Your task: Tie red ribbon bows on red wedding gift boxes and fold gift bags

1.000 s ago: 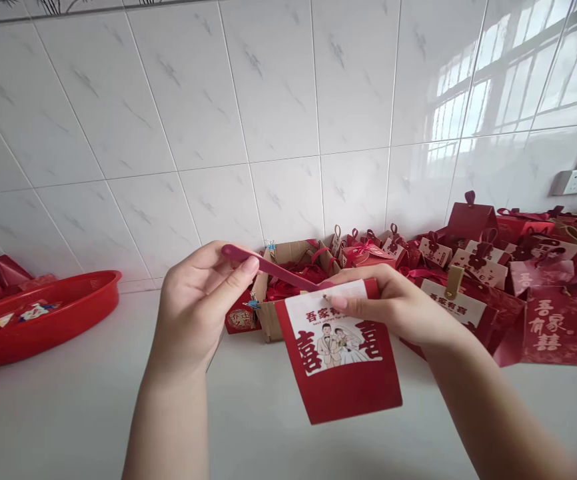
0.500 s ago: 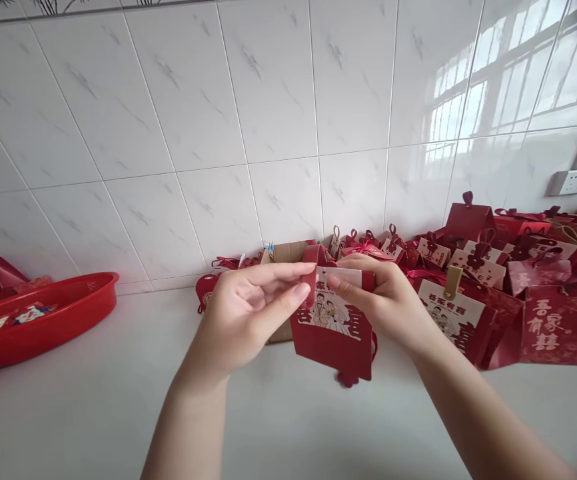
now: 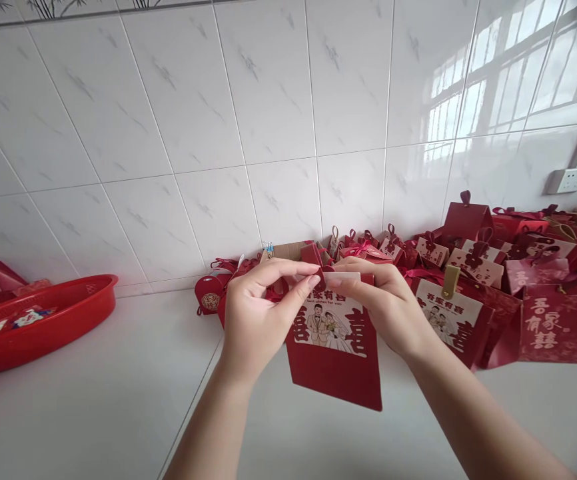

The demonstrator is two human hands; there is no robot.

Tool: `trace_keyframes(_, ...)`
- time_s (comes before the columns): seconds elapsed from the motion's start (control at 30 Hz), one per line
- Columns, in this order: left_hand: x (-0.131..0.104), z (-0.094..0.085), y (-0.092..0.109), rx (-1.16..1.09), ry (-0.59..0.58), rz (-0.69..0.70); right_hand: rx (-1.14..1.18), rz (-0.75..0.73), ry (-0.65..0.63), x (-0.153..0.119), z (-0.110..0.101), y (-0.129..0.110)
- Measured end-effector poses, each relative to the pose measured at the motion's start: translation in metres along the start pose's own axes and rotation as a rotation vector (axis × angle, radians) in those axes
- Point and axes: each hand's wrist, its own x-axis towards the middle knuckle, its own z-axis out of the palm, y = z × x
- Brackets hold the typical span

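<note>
Red printed card piece (image 3: 336, 377) is held upright above the white counter (image 3: 108, 420); left hand (image 3: 263, 307) pinches its folded strap (image 3: 311, 255) between thumb and fingers, right hand (image 3: 396, 307) grips the top edge. Beyond: red basin (image 3: 78, 327) at left, gift boxes (image 3: 558, 333) at right, tiled wall (image 3: 208, 107) behind.

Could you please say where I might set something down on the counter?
Bare counter shows between the red plastic basket and left forearm, and between both forearms below the held gift bag. Red gift boxes crowd the right and back, along the tiled wall.
</note>
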Motion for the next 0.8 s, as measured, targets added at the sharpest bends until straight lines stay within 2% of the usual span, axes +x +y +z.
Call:
trace_keyframes(0.3,-0.002,0.011,-0.004,0.060,0.070,0.138,-0.046,0.027,0.017,0.001,0.002,-0.001)
trace_keyframes(0.63,-0.002,0.013,-0.011,0.123,0.103,0.133,-0.028,0.057,-0.001,0.001,0.001,0.000)
trace_keyframes(0.8,0.000,0.013,-0.013,0.202,0.129,0.221,-0.119,-0.022,-0.006,0.000,0.001,0.002)
